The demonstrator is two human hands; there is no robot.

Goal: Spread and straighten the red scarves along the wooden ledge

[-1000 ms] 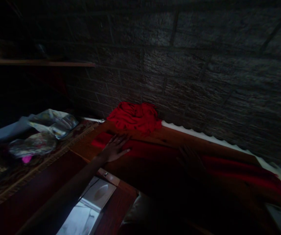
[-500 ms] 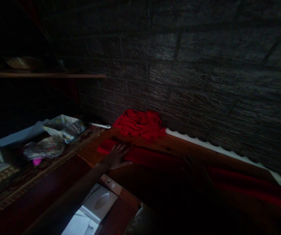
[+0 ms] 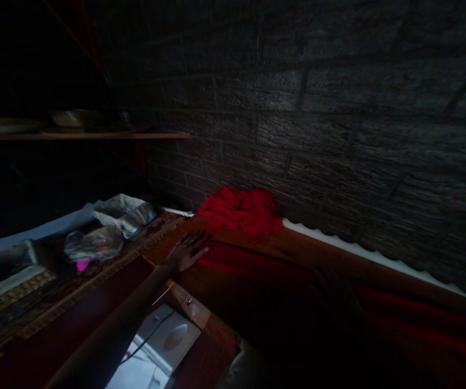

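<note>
A narrow folded strip of red cloth (image 3: 253, 263) lies along the wooden tabletop (image 3: 298, 244). My left hand (image 3: 186, 254) rests flat over its left end, fingers extended and thumb apart, with a ring on one finger. Farther right, my right hand (image 3: 332, 286) lies over the same strip with its fingers stretched out; deep shadow hides much of it. Behind the strip, against the wall, sits a crumpled heap of red cloth (image 3: 241, 212). Neither hand grips anything.
A dark block wall (image 3: 318, 129) rises behind the table, with a white scalloped edging (image 3: 338, 240) at its foot. On the left are plastic bags (image 3: 95, 243), a fringed rug (image 3: 135, 254) and a shelf (image 3: 135, 135). A white boxy object (image 3: 172, 335) with a dark cord stands below my left forearm.
My left hand has slid left along the strip, covering the end that showed before. The right hand stays over the strip. The view has shifted slightly, so things appear farther right.
</note>
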